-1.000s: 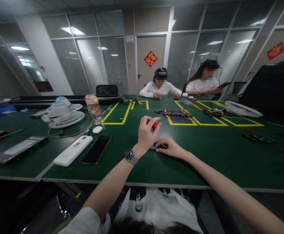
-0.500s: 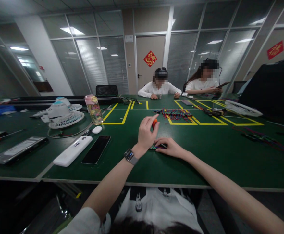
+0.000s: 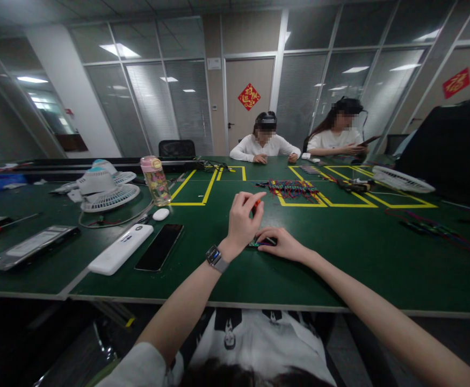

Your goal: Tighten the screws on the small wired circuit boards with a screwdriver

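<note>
My left hand (image 3: 243, 217), with a watch on its wrist, is raised over the table with its fingers curled round the orange-red handle of a screwdriver (image 3: 257, 203). The hand covers most of the tool, and its tip is hidden. Just below and to the right, my right hand (image 3: 278, 243) rests on the table, its fingers holding down a small green circuit board (image 3: 253, 244). Only the board's left end shows, with something dark under the palm.
On the green table (image 3: 202, 285) lie a phone (image 3: 160, 247), a white power bank (image 3: 122, 249), a bottle (image 3: 156, 181) and white fans (image 3: 109, 198). Wired circuit boards (image 3: 293, 189) lie ahead among yellow tape outlines. Two people sit across, one holding a tablet (image 3: 369, 141).
The fingers of my left hand have shifted slightly around the screwdriver handle, and less of its orange shows. My right hand stays in place on the circuit board.
</note>
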The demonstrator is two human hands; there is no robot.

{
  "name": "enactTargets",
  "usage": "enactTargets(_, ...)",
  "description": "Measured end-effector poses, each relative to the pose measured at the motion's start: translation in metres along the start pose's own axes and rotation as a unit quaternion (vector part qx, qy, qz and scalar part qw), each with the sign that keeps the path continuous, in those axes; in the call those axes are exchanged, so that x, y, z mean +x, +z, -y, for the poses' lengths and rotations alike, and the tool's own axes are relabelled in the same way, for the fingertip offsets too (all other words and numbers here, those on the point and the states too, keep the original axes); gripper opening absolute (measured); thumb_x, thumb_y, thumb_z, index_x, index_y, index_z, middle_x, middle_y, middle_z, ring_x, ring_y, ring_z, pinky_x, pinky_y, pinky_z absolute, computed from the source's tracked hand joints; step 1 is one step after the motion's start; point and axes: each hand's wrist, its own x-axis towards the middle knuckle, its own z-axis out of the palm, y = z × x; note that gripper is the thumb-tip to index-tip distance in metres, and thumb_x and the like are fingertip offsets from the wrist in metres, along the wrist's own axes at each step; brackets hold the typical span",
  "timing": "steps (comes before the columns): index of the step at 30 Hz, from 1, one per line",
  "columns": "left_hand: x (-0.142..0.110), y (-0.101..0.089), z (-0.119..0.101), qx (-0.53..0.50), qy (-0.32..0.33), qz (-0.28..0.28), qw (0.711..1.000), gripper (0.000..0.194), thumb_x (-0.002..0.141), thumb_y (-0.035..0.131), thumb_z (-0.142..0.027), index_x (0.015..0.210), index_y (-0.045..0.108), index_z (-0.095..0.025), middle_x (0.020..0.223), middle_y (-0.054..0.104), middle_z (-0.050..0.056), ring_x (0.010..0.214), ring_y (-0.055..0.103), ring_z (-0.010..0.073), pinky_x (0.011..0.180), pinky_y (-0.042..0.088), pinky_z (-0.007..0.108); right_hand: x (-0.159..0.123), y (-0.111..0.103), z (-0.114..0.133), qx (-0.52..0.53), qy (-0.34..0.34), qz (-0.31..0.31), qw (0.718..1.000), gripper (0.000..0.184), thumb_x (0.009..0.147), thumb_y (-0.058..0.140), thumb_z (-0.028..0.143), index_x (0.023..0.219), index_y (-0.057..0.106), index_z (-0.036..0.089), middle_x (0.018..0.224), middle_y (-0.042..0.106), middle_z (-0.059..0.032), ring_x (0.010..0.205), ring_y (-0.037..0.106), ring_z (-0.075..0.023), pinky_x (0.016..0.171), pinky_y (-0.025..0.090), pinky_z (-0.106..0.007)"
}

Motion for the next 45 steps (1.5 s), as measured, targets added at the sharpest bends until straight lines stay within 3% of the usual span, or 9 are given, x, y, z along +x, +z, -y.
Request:
enactTargets(3, -0.0005, -0.0012, -0.0012, 0.007, -0.002, -0.004, 1.0, 0.023, 0.092, 0.047, -0.026, 0.106, 0.064, -0.02, 0.088, 0.052, 0.005, 0.084, 0.05, 0.0161, 0.078, 0.043, 0.029, 0.0, -0.0002, 0.0008, -0.001, 0.0, 0.0, 1.0, 0.011, 0.076, 0.069, 0.027, 0.083, 0.071, 0.019, 0.102, 0.07, -0.0082, 0.096, 0.065, -0.0211, 0.089, 0.049, -0.035)
enactTargets(9, 0.0003, -0.0022, 0.0002, -0.025, 0.013, 0.014, 0.999, 0.033, 0.094, 0.034, -0.016, 0.119, 0.056, -0.018, 0.099, 0.058, 0.007, 0.093, 0.052, 0.0167, 0.084, 0.043, 0.031, 0.0002, 0.0003, -0.0006, 0.004, -0.005, -0.001, 1.0, 0.011, 0.076, 0.069, 0.027, 0.083, 0.071, 0.019, 0.101, 0.07, -0.0085, 0.098, 0.065, -0.0217, 0.09, 0.049, -0.036)
enactTargets(16, -0.0008, 0.0006, 0.0008, 0.017, -0.002, -0.01, 1.0, 0.027, 0.089, 0.053, -0.033, 0.112, 0.061, -0.02, 0.088, 0.052, 0.004, 0.084, 0.05, 0.0162, 0.079, 0.044, 0.029, 0.0001, -0.0004, 0.0009, 0.007, -0.006, 0.0, 1.0, 0.011, 0.077, 0.069, 0.027, 0.083, 0.072, 0.018, 0.1, 0.07, -0.0083, 0.095, 0.066, -0.0211, 0.088, 0.05, -0.034)
enactTargets(23, -0.0008, -0.0022, 0.0, -0.033, 0.008, 0.017, 0.999, 0.035, 0.096, 0.032, -0.019, 0.124, 0.052, -0.017, 0.101, 0.055, 0.007, 0.095, 0.052, 0.0164, 0.086, 0.043, 0.03, 0.0004, 0.0011, -0.0015, 0.01, -0.009, -0.001, 1.0, 0.011, 0.077, 0.069, 0.026, 0.083, 0.071, 0.019, 0.1, 0.07, -0.008, 0.096, 0.065, -0.0212, 0.088, 0.05, -0.035)
enactTargets(29, 0.0002, -0.0004, -0.0006, -0.001, -0.002, -0.013, 1.0, 0.026, 0.09, 0.051, -0.029, 0.112, 0.061, -0.02, 0.092, 0.053, 0.005, 0.087, 0.052, 0.0163, 0.081, 0.045, 0.03, 0.0004, 0.0009, -0.0007, 0.008, -0.008, -0.006, 1.0, 0.01, 0.076, 0.069, 0.027, 0.082, 0.071, 0.019, 0.099, 0.07, -0.0085, 0.094, 0.066, -0.0213, 0.087, 0.05, -0.035)
enactTargets(35, 0.0, -0.0012, -0.0007, -0.029, 0.013, 0.02, 0.999, 0.032, 0.095, 0.036, -0.019, 0.122, 0.054, -0.018, 0.102, 0.057, 0.008, 0.096, 0.053, 0.0169, 0.087, 0.044, 0.031, 0.0002, 0.0011, -0.0009, 0.006, -0.012, -0.006, 1.0, 0.009, 0.077, 0.069, 0.026, 0.082, 0.071, 0.019, 0.098, 0.071, -0.0078, 0.095, 0.066, -0.0214, 0.088, 0.05, -0.036)
enactTargets(41, 0.0004, -0.0012, -0.0011, -0.002, -0.002, -0.002, 1.0, 0.025, 0.09, 0.052, -0.03, 0.11, 0.062, -0.02, 0.091, 0.051, 0.005, 0.086, 0.052, 0.0162, 0.08, 0.045, 0.029, -0.0001, 0.0008, -0.0002, 0.009, -0.007, -0.006, 1.0, 0.01, 0.077, 0.069, 0.027, 0.082, 0.072, 0.019, 0.099, 0.071, -0.0079, 0.095, 0.066, -0.0214, 0.088, 0.05, -0.036)
enactTargets(45, 0.0004, -0.0014, -0.0012, -0.026, 0.01, 0.021, 0.999, 0.032, 0.094, 0.038, -0.019, 0.123, 0.054, -0.018, 0.099, 0.054, 0.007, 0.094, 0.052, 0.0159, 0.085, 0.044, 0.029, 0.0001, 0.0005, 0.0007, 0.004, -0.003, -0.006, 1.0, 0.011, 0.076, 0.069, 0.027, 0.082, 0.072, 0.019, 0.098, 0.071, -0.0082, 0.095, 0.066, -0.0216, 0.088, 0.05, -0.035)
